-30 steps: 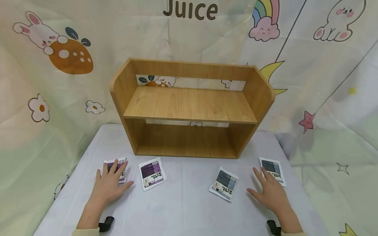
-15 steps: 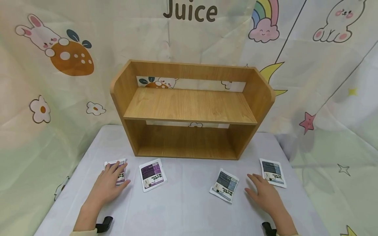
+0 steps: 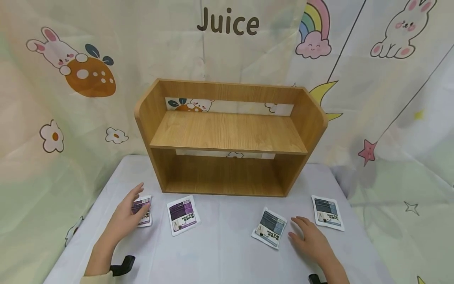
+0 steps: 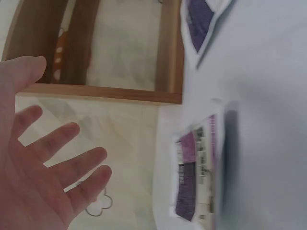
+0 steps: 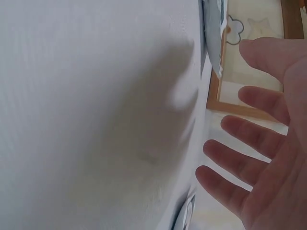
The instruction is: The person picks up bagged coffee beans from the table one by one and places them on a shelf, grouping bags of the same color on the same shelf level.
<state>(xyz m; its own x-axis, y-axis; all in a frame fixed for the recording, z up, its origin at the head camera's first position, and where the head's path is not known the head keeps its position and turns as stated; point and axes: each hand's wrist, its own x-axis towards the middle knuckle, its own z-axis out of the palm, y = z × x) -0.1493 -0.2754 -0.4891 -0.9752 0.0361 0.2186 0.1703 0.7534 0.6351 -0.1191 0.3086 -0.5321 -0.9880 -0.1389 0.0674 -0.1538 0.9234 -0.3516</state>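
Observation:
Four flat packets is beyond my naming by number, so several white-edged packets lie face up on the table. My left hand (image 3: 124, 219) hovers beside the far-left purple packet (image 3: 142, 213), partly covering it in the head view; the left wrist view shows a gap between the fingers and that packet (image 4: 192, 177). A second purple packet (image 3: 183, 215) lies to its right. My right hand (image 3: 312, 241) is held between two blue-grey packets, the inner one (image 3: 270, 228) and the outer one (image 3: 328, 212), touching neither. Both hands have spread, relaxed fingers and hold nothing.
A two-tier wooden shelf (image 3: 227, 132) stands at the back of the white-covered table (image 3: 220, 252), behind the packets. A printed cloth (image 3: 81, 165) hangs behind and at both sides. Each wrist wears a black device, such as the left one (image 3: 122, 266).
My left hand has lifted and turned sideways off the far-left purple packet. My right hand has drawn back leftward from the outer blue-grey packet. The head view has tilted slightly up.

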